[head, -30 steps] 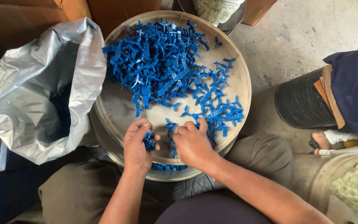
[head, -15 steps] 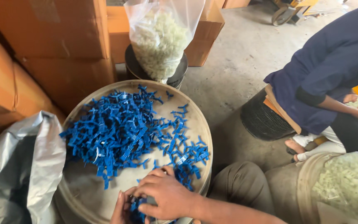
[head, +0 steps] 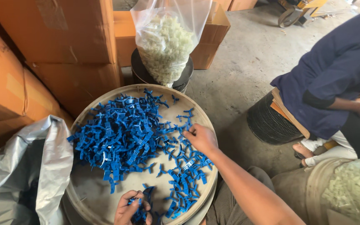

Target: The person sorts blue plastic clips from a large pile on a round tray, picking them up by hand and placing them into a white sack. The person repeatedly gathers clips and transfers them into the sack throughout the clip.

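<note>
Cardboard boxes [head: 59,37] and concrete floor surround my round tray [head: 92,200], heaped with blue plastic clips [head: 121,137]. My left hand [head: 129,208], at the near rim, is curled around a bunch of clips. My right hand [head: 201,138] rests fingers-down on scattered clips mid-tray; whether it grips any I cannot tell. Beside me sits a silver bag [head: 26,166]; another person [head: 334,75] sits right.

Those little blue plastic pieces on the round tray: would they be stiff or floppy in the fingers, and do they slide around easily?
The blue plastic pieces look like stiff moulded parts: they keep their branched shapes in the heap. Probably light, since the left hand holds a bunch at once. Their arms seem apt to snag together, so the right hand may drag neighbours across the smooth round tray.
</note>
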